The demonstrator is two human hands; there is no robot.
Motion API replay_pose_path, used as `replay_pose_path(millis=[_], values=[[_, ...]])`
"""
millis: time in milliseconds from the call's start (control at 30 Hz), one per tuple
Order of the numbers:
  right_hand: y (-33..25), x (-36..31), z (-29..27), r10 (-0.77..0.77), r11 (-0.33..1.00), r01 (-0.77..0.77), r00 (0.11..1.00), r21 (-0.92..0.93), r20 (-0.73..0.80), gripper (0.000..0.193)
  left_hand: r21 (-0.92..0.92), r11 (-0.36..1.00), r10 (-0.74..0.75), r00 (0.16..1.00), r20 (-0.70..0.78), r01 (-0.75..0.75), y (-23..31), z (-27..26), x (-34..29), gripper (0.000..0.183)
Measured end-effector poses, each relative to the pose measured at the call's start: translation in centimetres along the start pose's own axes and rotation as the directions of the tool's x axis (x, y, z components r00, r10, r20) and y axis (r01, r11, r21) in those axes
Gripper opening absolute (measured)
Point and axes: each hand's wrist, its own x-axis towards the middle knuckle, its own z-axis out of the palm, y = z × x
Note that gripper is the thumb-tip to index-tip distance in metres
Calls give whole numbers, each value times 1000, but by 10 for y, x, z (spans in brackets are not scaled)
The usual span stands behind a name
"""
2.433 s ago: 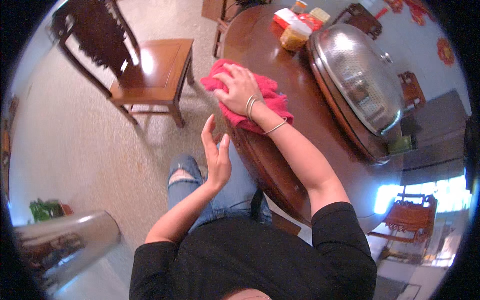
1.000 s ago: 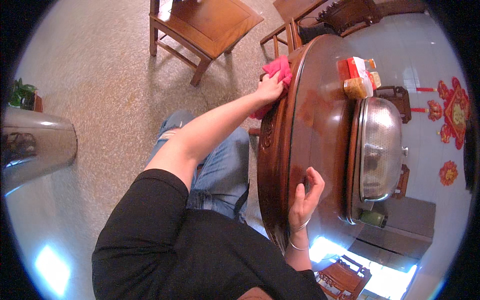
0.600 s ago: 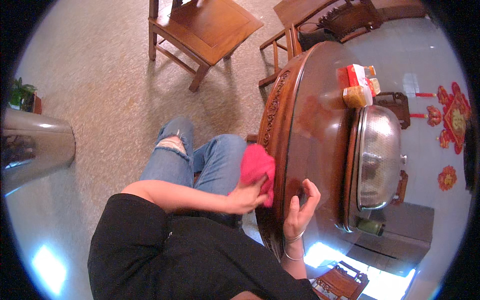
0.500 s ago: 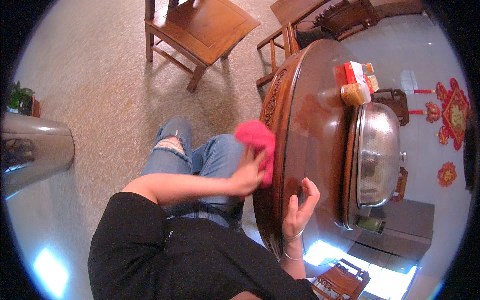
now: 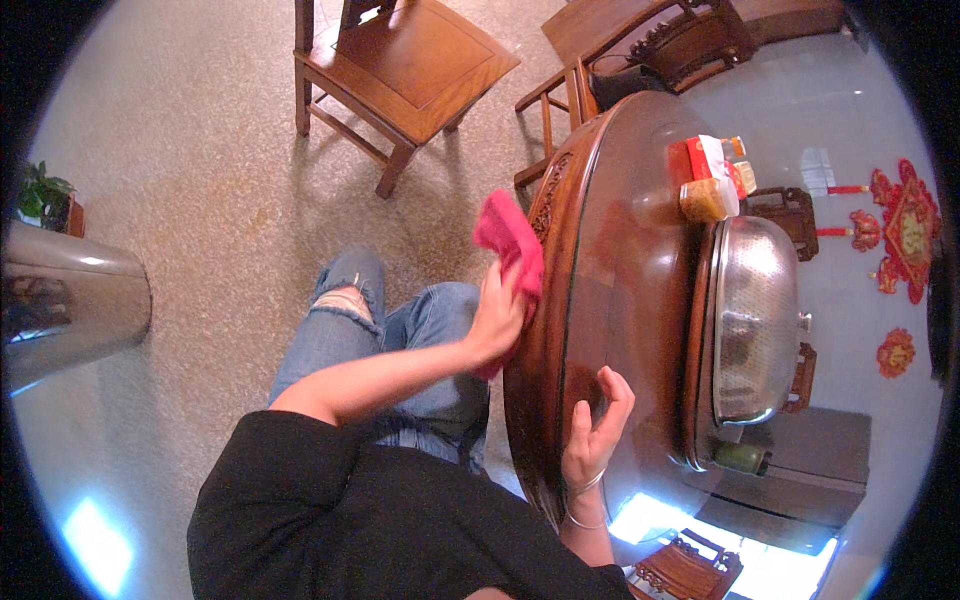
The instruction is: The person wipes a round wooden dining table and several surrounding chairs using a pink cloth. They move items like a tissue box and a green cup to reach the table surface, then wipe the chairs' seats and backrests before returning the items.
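Note:
A pink cloth (image 5: 510,240) is gripped in my left hand (image 5: 497,315), whose fingers press it against the carved wooden side of the round table (image 5: 625,300). Part of the cloth hangs out past my fingertips, and another bit shows under my hand. My right hand (image 5: 597,430), with bangles on its wrist, is at the near part of the glossy tabletop. Its thumb and fingers are apart and slightly curved, holding nothing.
On the table stand a large metal dome cover (image 5: 757,320), a plastic jar (image 5: 705,200) and a red-and-white tissue box (image 5: 705,157). A wooden chair (image 5: 420,70) stands ahead on the speckled floor. A shiny metal cylinder (image 5: 75,295) is at the left.
My left hand has slid the cloth forward along the table's side, away from my body. My right hand has stayed nearly in place.

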Motion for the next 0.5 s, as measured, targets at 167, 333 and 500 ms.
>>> replay_pose_path(millis=[167, 333, 500], values=[[1, 0, -3, 26, 999, -26, 1000, 19, 6, 45, -116, 969, -176, 940, 292, 217, 11, -1, 77, 46], [-3, 7, -1, -6, 1000, 6, 1000, -13, 5, 42, 130, 991, -70, 950, 305, 31, -39, 36, 208, 43], [-1, 6, -2, 27, 999, -27, 1000, 27, 1, 45, -6, 968, -233, 914, 332, 250, -50, 41, 183, 45]])
